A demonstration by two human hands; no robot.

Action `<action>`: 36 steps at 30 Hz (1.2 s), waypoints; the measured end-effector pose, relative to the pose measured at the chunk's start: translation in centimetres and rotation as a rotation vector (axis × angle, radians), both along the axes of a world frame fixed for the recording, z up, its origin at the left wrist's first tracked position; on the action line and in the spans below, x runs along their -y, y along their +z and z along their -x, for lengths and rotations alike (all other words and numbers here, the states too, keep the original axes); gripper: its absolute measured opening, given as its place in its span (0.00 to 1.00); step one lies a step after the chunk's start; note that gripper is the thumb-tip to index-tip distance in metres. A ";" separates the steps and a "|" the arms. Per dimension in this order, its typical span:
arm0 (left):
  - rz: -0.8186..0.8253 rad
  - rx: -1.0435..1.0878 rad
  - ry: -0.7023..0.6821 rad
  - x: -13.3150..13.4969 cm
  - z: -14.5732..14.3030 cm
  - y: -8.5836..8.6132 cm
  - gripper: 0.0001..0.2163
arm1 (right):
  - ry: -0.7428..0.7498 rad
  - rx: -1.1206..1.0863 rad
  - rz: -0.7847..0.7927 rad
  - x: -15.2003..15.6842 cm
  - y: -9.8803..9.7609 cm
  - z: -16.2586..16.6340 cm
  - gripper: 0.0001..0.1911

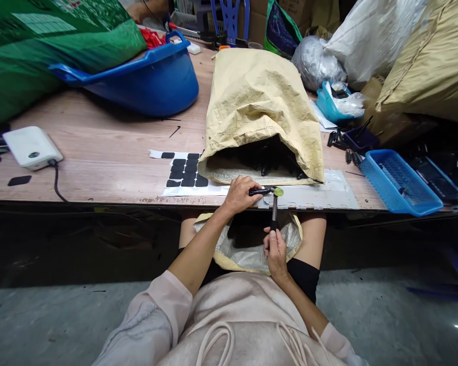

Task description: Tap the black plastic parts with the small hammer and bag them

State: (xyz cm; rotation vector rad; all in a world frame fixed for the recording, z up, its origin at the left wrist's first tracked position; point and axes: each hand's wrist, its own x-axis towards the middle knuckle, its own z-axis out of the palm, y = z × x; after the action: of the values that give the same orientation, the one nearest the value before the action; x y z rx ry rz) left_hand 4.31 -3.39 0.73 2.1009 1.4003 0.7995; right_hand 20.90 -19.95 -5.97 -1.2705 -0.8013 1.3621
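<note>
My left hand (241, 195) rests near the table's front edge, its fingers closed around a small black cylindrical piece (258, 192) that points right. In my right hand (275, 251) is a small hammer (274, 216) with a black grip, a metal shaft and a yellow-green head. That head is at the right end of the black piece; whether they touch, I cannot tell. Behind my hands, a beige woven sack (263, 96) lies with its mouth toward me, dark pieces inside. A second open sack (229, 262) sits in my lap below the hammer.
A sheet of black stickers (185, 170) lies left of the sack mouth. A blue tub (145, 81) and a white device with a cable (32, 147) stand on the left. To the right are a blue basket (400, 183), a turquoise basket (334, 104) and large sacks.
</note>
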 end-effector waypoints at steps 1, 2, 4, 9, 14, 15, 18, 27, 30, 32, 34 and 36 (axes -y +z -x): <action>-0.002 -0.001 0.002 0.1 0.0 0.1 0.08 | -0.034 0.002 -0.012 0.0 0.0 0.1 0.20; -0.004 -0.002 0.005 0.1 0.0 0.1 0.09 | -0.066 -0.009 -0.019 -0.1 0.1 0.1 0.21; -0.005 -0.008 0.010 0.3 -0.1 0.3 0.10 | -0.094 -0.088 -0.009 -0.3 0.0 -0.1 0.23; -0.006 -0.027 0.002 0.5 0.1 0.6 0.14 | -0.045 -0.250 0.008 -0.9 -0.7 -0.8 0.23; -0.005 -0.040 0.001 0.6 0.2 0.7 0.15 | 0.001 -0.300 0.004 -1.6 -1.5 -1.0 0.25; -0.004 -0.046 0.004 0.6 0.2 0.7 0.14 | -0.001 -0.299 0.000 -1.7 -1.6 -1.0 0.25; -0.014 -0.055 0.011 0.6 0.0 0.5 0.12 | -0.003 -0.295 -0.016 -1.9 -1.9 -0.9 0.24; -0.225 -0.066 -0.045 2.6 0.4 0.1 0.08 | -0.029 -0.329 -0.013 -2.0 -2.2 -0.7 0.24; -0.319 -0.064 -0.087 5.5 0.6 -0.9 0.08 | -0.022 -0.352 -0.007 -2.0 -2.2 -0.6 0.24; -0.370 -0.099 -0.104 7.4 0.7 -2.0 0.07 | -0.025 -0.358 -0.005 -2.0 -2.2 -0.6 0.25; -0.411 -0.156 -0.113 8.9 0.7 -2.9 0.06 | -0.027 -0.356 -0.004 -2.0 -2.2 -0.5 0.25; -0.424 -0.201 -0.120 9.7 0.7 -3.3 0.08 | -0.027 -0.353 -0.005 -2.0 -2.2 -0.5 0.25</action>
State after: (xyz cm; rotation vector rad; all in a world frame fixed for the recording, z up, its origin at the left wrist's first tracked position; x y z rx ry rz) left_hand 3.63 -13.14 -2.62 2.6252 1.2703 0.9208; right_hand 21.40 -17.90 -8.17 -0.9935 -0.5396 1.5063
